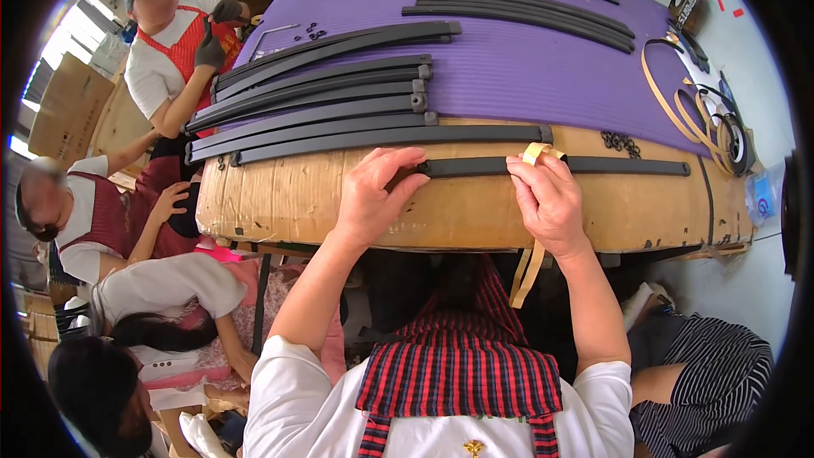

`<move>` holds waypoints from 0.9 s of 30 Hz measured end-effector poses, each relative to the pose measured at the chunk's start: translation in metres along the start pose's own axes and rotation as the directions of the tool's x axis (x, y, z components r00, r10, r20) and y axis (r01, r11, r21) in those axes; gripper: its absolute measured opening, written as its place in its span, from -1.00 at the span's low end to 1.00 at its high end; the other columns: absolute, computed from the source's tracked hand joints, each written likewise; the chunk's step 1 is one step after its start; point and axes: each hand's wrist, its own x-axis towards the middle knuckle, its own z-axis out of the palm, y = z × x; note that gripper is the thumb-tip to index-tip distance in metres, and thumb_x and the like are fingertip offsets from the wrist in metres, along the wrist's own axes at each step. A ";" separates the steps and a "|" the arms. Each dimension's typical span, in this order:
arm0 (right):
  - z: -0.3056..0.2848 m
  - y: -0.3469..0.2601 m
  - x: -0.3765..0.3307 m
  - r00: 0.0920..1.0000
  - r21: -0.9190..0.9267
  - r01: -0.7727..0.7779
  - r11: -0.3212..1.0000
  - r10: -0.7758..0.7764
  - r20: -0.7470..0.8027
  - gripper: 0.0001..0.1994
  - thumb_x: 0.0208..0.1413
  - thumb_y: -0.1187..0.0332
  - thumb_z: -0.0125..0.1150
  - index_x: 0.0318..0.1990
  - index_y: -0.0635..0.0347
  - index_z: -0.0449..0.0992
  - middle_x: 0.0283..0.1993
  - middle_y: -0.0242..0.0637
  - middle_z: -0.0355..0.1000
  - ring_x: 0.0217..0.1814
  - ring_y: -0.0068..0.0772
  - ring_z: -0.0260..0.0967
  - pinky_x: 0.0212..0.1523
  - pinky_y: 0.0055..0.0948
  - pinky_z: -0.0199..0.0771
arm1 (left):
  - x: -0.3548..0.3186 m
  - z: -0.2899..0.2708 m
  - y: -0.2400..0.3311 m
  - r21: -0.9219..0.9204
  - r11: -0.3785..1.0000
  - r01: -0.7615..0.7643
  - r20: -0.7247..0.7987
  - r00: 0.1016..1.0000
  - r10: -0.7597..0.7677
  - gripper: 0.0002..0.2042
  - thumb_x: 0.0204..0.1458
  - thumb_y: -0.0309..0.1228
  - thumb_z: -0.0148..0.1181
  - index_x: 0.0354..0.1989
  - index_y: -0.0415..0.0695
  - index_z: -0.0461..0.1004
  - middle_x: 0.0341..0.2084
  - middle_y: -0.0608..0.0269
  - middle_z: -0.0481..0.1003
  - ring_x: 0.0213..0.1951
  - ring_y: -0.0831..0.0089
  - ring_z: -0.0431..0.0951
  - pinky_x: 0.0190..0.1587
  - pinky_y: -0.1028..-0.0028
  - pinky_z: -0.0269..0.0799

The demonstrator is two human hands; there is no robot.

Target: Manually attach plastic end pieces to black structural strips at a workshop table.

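Observation:
A flat black bar (627,166) lies crosswise along the near edge of the cardboard-covered table. My left hand (373,195) has its thumb and fingertips closed about the bar's left end. Over the bar's middle, my right hand (547,199) pinches a pale yellow strip of tape (527,276). The strip loops above my fingers and its tail hangs below the table edge. Just beyond lies another black bar (390,138), with several more black bars (322,102) with end caps stacked to the left.
A purple ridged mat (526,68) covers the far table. On it lie more black bars (526,15) and small black rings (621,144). Looped tape strips (678,110) and a black tape roll (733,144) lie at the right. Several people sit or stand around, one wearing grey gloves (210,47).

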 end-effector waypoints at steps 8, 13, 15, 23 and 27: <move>-0.001 -0.003 0.002 1.000 -0.019 0.000 1.000 0.000 -0.001 -0.75 -0.22 0.66 0.17 -0.30 0.22 0.44 -0.39 -0.32 0.47 -0.32 -0.33 0.36 -0.28 -0.41 0.39 | 0.001 0.000 0.003 0.010 1.000 0.008 -0.048 0.999 -0.007 -0.78 -0.14 -0.55 0.24 -0.26 -0.20 0.48 -0.40 0.21 0.54 -0.34 0.38 0.53 -0.26 0.52 0.43; -0.001 -0.003 0.003 1.000 -0.017 -0.006 1.000 0.006 -0.004 -0.74 -0.22 0.65 0.18 -0.29 0.21 0.44 -0.37 -0.32 0.47 -0.32 -0.33 0.36 -0.28 -0.41 0.39 | 0.001 0.002 0.003 -0.016 0.999 0.040 -0.053 0.998 -0.040 -0.79 -0.14 -0.55 0.25 -0.27 -0.20 0.49 -0.40 0.22 0.54 -0.34 0.39 0.53 -0.26 0.52 0.42; -0.001 -0.003 0.002 1.000 -0.017 -0.008 1.000 0.008 -0.004 -0.74 -0.22 0.65 0.18 -0.29 0.21 0.44 -0.37 -0.33 0.47 -0.32 -0.33 0.36 -0.27 -0.41 0.39 | 0.001 0.002 0.003 -0.009 0.999 0.044 -0.054 0.998 -0.044 -0.79 -0.15 -0.54 0.25 -0.27 -0.20 0.49 -0.40 0.23 0.54 -0.34 0.39 0.53 -0.26 0.52 0.42; 0.000 -0.002 0.005 1.000 -0.024 -0.004 1.000 0.003 -0.006 -0.74 -0.22 0.65 0.18 -0.29 0.20 0.44 -0.38 -0.33 0.47 -0.32 -0.33 0.36 -0.30 -0.43 0.39 | 0.003 0.001 0.003 0.009 0.999 0.034 -0.051 0.998 -0.034 -0.80 -0.14 -0.54 0.25 -0.27 -0.20 0.50 -0.39 0.22 0.54 -0.33 0.37 0.53 -0.25 0.52 0.43; -0.002 -0.004 0.005 1.000 -0.023 0.006 1.000 -0.007 -0.012 -0.74 -0.22 0.65 0.19 -0.29 0.21 0.44 -0.39 -0.33 0.46 -0.33 -0.33 0.36 -0.30 -0.42 0.39 | 0.002 0.000 0.004 0.017 1.000 0.021 -0.048 0.999 -0.021 -0.80 -0.13 -0.53 0.24 -0.27 -0.20 0.50 -0.39 0.21 0.54 -0.32 0.36 0.53 -0.24 0.51 0.43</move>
